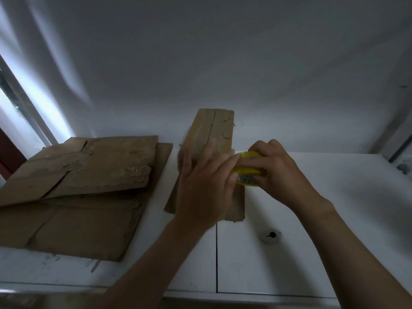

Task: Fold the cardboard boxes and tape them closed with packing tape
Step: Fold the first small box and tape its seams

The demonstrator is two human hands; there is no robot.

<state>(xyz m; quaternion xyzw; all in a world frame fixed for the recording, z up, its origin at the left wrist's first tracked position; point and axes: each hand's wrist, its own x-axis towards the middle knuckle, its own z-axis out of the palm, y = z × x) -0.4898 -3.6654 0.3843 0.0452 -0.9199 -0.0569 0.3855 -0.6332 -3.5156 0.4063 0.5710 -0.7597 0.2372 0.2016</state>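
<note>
Head view: the right hand (276,172) grips a yellow tape roll (246,169), fingers curled round its rim; just left of it, the left hand (205,186) lays straight, blurred fingers on the cardboard box (214,128), whose long axis points away from the person; flattened cardboard (78,186) lies farther left.

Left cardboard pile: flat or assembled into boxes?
Flat. The cardboard sheets lie stacked on the white table, flaps spread, no sides standing up.
</note>
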